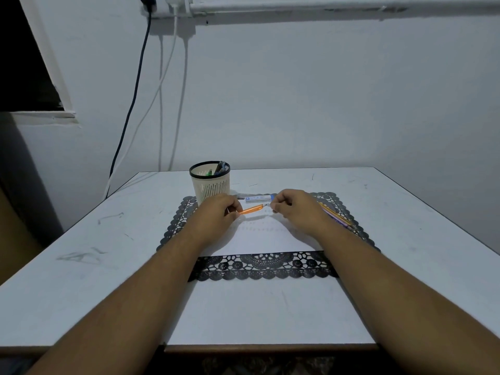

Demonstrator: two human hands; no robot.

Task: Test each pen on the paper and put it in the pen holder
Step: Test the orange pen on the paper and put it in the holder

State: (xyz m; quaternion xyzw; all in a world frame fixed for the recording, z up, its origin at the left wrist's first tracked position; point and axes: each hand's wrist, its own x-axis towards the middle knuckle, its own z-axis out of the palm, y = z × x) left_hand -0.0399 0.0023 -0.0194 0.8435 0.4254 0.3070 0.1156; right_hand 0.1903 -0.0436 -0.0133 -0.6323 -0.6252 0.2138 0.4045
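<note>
1. The left hand [216,209] is pinching the rear of an orange pen [250,209] between curled fingers, holding it just above the paper [259,239], which is lying on a black lace mat [265,266] on the table [81,239].
2. The right hand [292,209] is meeting the pen at its far end, fingers curled in and pinching something small there; it looks like the cap or the tip, but I cannot tell which.
3. Judging from this, the step in hand is uncapping or readying the pen for a test stroke.
4. To do it well, the left hand should be keeping the barrel steady while the right pulls straight along the pen's axis, not sideways, so the pen is not bending or slipping.
5. The stroke should be landing on a bare patch of the paper, beside the faint rows of marks near its far edge.
6. The pen holder [210,182], a pale slatted cup with a dark rim, is standing just beyond the paper's far left corner, already carrying a few pens.
7. More pens [335,215] are lying just right of the paper, partly hidden by the right hand, and a blue-and-white box [257,198] is lying just beyond the paper's far edge.
8. When dropping the pen in, lifting it clear over the holder's rim should be avoiding a tip-over.
</note>
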